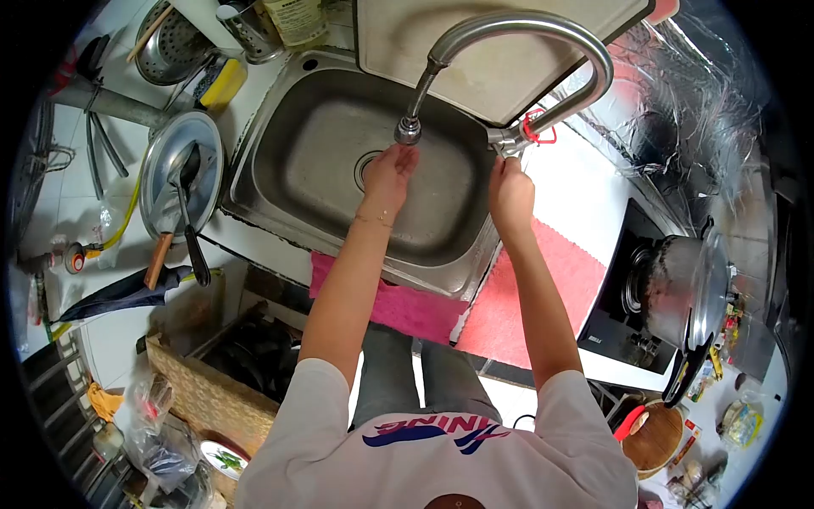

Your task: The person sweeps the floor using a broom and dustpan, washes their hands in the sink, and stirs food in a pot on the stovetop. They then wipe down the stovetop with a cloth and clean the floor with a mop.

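My left hand is under the spray head of the faucet, over the metal sink. Its palm is turned up and its fingers are loosely stretched, with nothing seen in them. I cannot tell whether the fingertips touch the spray head. At the sink's right rim, my right hand is closed on the faucet handle, which its fingers partly hide. The curved metal faucet arches over the sink from the right. I cannot make out any running water.
A cutting board leans behind the sink. To the left hangs a metal bowl with a ladle across it. A pink cloth lies along the front edge, a red mat to the right. Farther right, a pot stands on the stove.
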The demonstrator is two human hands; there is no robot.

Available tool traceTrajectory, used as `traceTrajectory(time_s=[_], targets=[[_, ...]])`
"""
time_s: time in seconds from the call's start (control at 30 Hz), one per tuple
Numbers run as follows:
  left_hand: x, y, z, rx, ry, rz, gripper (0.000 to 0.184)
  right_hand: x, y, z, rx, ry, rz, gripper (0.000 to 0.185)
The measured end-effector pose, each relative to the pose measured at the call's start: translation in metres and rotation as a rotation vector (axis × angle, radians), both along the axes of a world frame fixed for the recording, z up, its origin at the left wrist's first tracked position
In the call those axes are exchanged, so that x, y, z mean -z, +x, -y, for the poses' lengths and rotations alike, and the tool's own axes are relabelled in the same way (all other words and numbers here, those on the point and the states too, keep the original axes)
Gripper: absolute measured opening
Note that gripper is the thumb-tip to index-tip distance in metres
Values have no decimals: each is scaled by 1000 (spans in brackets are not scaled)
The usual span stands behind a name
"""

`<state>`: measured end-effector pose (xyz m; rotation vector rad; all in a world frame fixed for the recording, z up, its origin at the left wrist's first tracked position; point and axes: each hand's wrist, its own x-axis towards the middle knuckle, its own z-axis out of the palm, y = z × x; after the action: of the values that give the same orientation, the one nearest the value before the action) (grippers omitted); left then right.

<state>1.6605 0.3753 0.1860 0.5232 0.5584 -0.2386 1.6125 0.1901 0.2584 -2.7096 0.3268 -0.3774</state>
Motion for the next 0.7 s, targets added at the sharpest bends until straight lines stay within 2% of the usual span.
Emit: traceTrajectory(time_s=[0.27,0.53,0.63,0.7], targets=[[7,8,-2,48,-23,-14,14,0,0,-3,-23,9,13,27],[18,7,-3,87,81,-38,13,6,3,-6,0,15,41,29],[21,5,-3,92,110,-45,10,17,3,-6,64,163,25,28],[24,4,-2,139,141,-7,12,18,3,-11,136,469,43,30]])
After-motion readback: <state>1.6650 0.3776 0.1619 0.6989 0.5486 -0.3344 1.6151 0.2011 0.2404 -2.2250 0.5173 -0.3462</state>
